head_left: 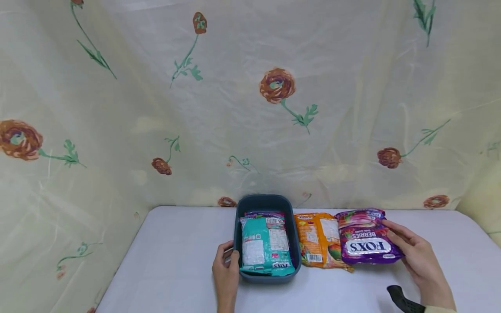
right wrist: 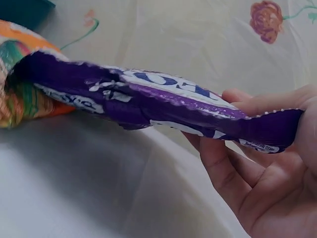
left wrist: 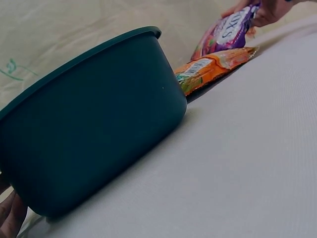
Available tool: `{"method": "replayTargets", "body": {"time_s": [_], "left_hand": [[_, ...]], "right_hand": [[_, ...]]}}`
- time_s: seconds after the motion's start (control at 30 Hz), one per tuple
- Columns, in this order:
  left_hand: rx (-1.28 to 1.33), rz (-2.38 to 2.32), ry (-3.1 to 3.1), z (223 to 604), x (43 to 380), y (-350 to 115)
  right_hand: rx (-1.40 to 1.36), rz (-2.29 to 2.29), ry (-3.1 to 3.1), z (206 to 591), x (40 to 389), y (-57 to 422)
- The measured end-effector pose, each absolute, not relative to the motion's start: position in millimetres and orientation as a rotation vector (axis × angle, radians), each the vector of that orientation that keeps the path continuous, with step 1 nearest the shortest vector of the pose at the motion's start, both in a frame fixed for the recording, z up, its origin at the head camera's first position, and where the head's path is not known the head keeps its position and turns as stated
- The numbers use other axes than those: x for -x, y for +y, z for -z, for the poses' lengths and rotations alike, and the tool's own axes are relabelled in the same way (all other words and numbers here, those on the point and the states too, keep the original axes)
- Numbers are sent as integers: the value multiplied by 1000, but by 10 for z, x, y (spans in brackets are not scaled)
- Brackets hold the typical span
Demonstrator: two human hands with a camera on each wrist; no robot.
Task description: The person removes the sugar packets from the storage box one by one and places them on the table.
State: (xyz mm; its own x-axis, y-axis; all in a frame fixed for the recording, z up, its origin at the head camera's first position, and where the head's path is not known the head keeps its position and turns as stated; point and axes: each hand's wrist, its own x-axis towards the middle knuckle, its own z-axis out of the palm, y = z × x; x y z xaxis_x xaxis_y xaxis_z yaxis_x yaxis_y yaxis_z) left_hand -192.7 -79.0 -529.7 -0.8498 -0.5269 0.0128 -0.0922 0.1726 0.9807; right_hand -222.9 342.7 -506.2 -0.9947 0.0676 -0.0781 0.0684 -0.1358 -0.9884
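My right hand point(head_left: 420, 256) grips the right edge of a purple Fox's berries candy bag point(head_left: 364, 239), thumb on top and fingers beneath. In the right wrist view the purple bag point(right wrist: 133, 96) is raised off the table, its left end overlapping an orange candy bag point(head_left: 318, 239). My left hand point(head_left: 227, 269) holds the left side of a dark teal bin point(head_left: 270, 280), fingers bent at its outer wall. Inside the bin a teal Fox's bag point(head_left: 266, 245) lies on top, with a purple edge showing behind it.
The white table point(head_left: 176, 256) backs onto a flowered curtain point(head_left: 332, 130). The orange bag lies right beside the bin's right wall. A black strap end point(head_left: 403, 300) shows near my right wrist.
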Motion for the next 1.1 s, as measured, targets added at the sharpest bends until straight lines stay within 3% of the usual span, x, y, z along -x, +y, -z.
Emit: {"method": "replayTargets", "body": {"time_s": [0.7,1.1], "left_hand": [[-533,1729,-2076,5297,1929,-817],[-528,1709,-2103,5317,1928,-812]], "right_hand": [[-475,1611,2499,5294,2427,3540],[-180,1345,2782,5208,2317,3490]]}}
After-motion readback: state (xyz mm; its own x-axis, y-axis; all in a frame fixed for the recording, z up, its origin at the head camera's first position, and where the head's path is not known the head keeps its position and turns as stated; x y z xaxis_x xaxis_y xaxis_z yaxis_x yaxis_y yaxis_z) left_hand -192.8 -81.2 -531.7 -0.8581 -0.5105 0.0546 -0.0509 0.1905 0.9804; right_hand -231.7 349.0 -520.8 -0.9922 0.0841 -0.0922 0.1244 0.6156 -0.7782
